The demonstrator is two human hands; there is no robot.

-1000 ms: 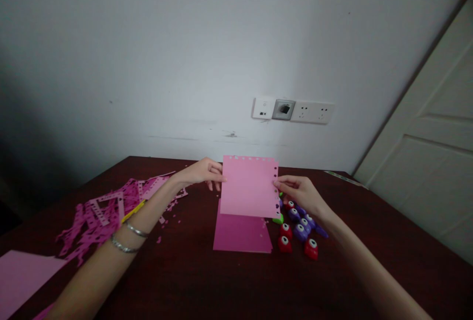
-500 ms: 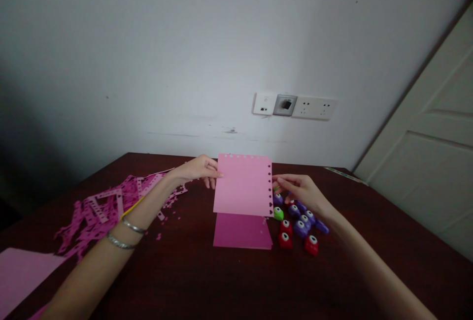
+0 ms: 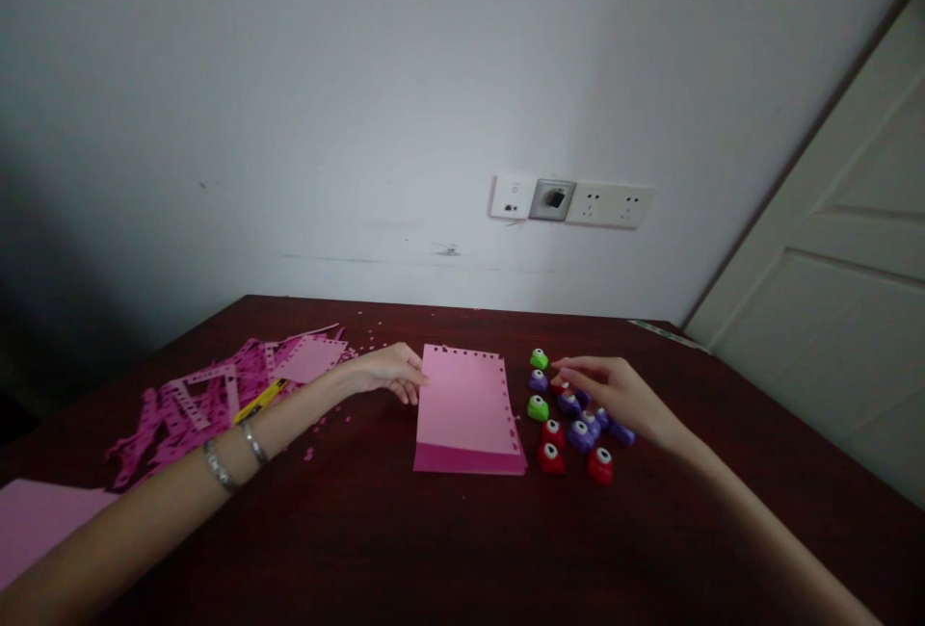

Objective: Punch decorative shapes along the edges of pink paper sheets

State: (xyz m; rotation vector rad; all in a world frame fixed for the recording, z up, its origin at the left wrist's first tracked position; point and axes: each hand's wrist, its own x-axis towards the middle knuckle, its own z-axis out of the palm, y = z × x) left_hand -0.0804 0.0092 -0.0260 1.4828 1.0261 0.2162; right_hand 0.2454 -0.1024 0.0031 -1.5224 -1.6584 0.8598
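Note:
A light pink sheet of paper (image 3: 466,400) has small holes punched along its top and right edges. It lies over a darker pink sheet (image 3: 469,458), whose front strip shows below it. My left hand (image 3: 394,371) pinches the light sheet at its left edge, thumb on top. Right of the paper, my right hand (image 3: 614,390) hovers over the craft punches, its fingers loosely bent with nothing seen between them. The punches have white eye-like tops: green (image 3: 538,406), purple (image 3: 580,435) and red (image 3: 550,457). My right fingers partly hide some of them.
Punched pink paper strips (image 3: 195,404) lie heaped on the left, with a punched sheet (image 3: 312,358) and a yellow cutter (image 3: 260,402). Another pink sheet (image 3: 43,520) is at the near left. Paper bits dot the dark red table (image 3: 405,549). A wall stands behind, with sockets (image 3: 609,205).
The light pink sheet has come down onto the darker one, my left hand still on its edge. My right hand has let go of its right edge and moved slightly right.

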